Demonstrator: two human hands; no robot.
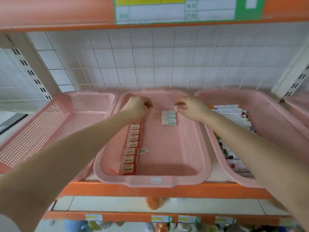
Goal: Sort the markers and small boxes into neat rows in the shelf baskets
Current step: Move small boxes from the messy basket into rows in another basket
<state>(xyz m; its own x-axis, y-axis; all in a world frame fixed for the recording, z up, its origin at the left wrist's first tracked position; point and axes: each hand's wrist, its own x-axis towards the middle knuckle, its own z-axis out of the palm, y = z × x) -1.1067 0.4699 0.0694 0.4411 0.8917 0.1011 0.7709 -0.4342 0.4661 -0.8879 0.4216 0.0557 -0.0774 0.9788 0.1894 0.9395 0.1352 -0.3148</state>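
We judge the box-sorting underway in the middle basket point(117, 181): our left hand point(138, 106) curls over the far end of the orange box row point(132, 148), though we cannot tell its grip, and our right hand point(190, 108) curls on nothing visible, with the white boxes point(168, 118) just below it, next needing aligning.

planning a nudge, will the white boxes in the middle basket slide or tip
The white boxes lie flat, so tipping seems unlikely. They look small, probably light. The mesh floor of the middle basket may catch edges.
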